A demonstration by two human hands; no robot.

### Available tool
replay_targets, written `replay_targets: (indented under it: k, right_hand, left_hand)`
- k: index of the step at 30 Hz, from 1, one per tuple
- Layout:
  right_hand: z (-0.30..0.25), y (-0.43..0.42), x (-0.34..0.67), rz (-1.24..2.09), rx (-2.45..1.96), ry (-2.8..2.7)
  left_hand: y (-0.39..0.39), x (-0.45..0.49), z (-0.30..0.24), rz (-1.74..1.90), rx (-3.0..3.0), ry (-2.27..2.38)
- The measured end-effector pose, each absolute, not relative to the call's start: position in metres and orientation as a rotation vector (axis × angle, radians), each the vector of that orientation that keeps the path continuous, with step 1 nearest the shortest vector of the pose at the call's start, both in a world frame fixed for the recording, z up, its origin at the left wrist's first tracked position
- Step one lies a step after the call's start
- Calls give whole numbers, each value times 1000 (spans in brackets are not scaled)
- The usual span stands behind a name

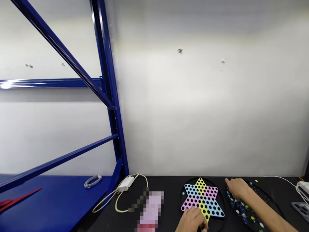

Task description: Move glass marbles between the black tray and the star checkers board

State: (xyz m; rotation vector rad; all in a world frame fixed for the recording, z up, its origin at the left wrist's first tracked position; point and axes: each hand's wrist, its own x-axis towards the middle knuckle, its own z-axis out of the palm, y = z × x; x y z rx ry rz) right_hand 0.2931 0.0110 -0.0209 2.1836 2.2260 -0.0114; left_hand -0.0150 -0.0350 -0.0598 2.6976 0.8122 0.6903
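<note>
A round black Chinese checkers board (202,198) with a star of yellow, pink and blue points full of holes lies on the black table. My left hand (192,219) rests at the board's near edge, fingers curled on the yellow point; what they hold, if anything, is hidden. My right hand (238,188) reaches over a black tray (267,201) of several coloured marbles to the right of the board, fingers bent down into the marbles. Whether they pinch a marble is hidden.
A white charger with a pale cable (125,184) lies left of the board, beside a blurred pink object (152,209). A blue metal shelf frame (106,96) stands at left, with a grey ring (92,181) and a red strip (16,199). More cables (301,187) lie far right.
</note>
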Motion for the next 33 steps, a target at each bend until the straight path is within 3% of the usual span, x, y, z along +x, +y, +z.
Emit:
replay_targets:
  k: [7, 16, 19, 25, 27, 33]
  right_hand:
    - [-20, 7, 286, -114, 2062, 2228]
    - [-15, -1, 311, -458, 2271, 2417]
    - [-13, -10, 320, -996, 2425, 2496]
    - [-8, -32, 313, -2664, 2357, 2197]
    - [-5, -35, 309, -2976, 2288, 2114]
    - [-4, -31, 291, -3490, 2033, 1764]
  left_hand:
    - [-41, -15, -54, 739, 2624, 838]
    - [-40, -17, -54, 750, 2637, 794]
    - [-38, -15, -57, 763, 2637, 805]
    - [-37, -16, -59, 756, 2622, 797]
    - [-38, -17, -57, 748, 2612, 800]
    - [-43, -17, -45, 696, 2606, 847]
